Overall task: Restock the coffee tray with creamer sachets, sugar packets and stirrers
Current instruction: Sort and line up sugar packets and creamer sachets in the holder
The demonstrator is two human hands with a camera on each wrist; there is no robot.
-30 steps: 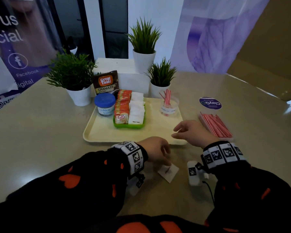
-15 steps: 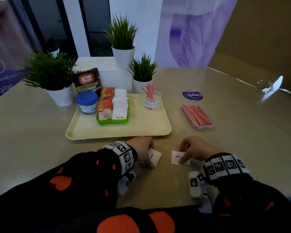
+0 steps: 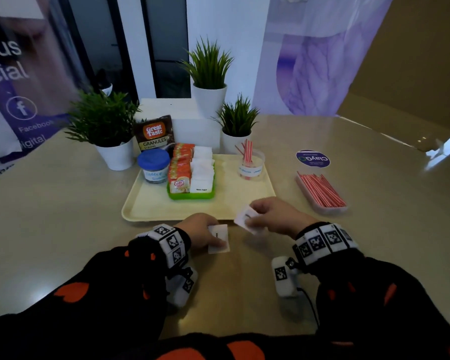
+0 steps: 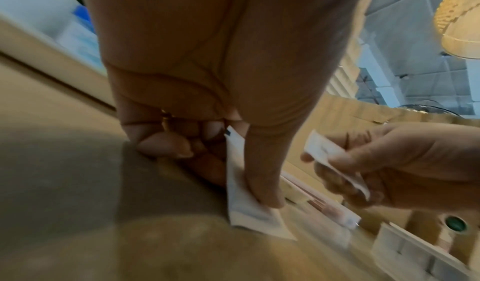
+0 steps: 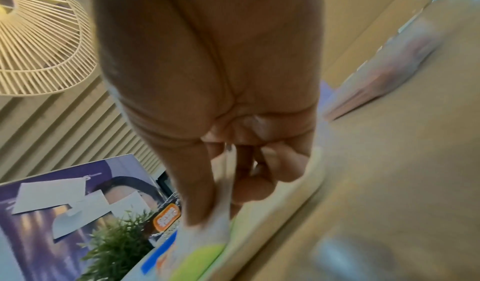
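Note:
My left hand (image 3: pixel 204 236) pinches a white sugar packet (image 3: pixel 218 239) between thumb and fingers, just above the table in front of the cream tray (image 3: pixel 151 203); the same packet (image 4: pixel 244 199) hangs under the thumb in the left wrist view. My right hand (image 3: pixel 268 216) pinches a second white sugar packet (image 3: pixel 244 216) at the tray's near right corner, lifted off the table; that packet (image 5: pixel 218 224) also shows in the right wrist view. On the tray a green holder (image 3: pixel 191 194) carries orange creamer sachets (image 3: pixel 179 172) and white sugar packets (image 3: pixel 202 170). A clear cup (image 3: pixel 250 166) holds a few red stirrers.
A clear box of red stirrers (image 3: pixel 321 192) lies right of the tray. A blue-lidded jar (image 3: pixel 153 166) stands on the tray's left, a coffee granules pouch (image 3: pixel 153 133) behind it. Three potted plants (image 3: pixel 107 126) stand at the back. A round sticker (image 3: pixel 312 159) lies on the table.
My right hand came down to the table, took a sugar packet and has now lifted it toward the tray. My left hand picked up its packet and still holds it.

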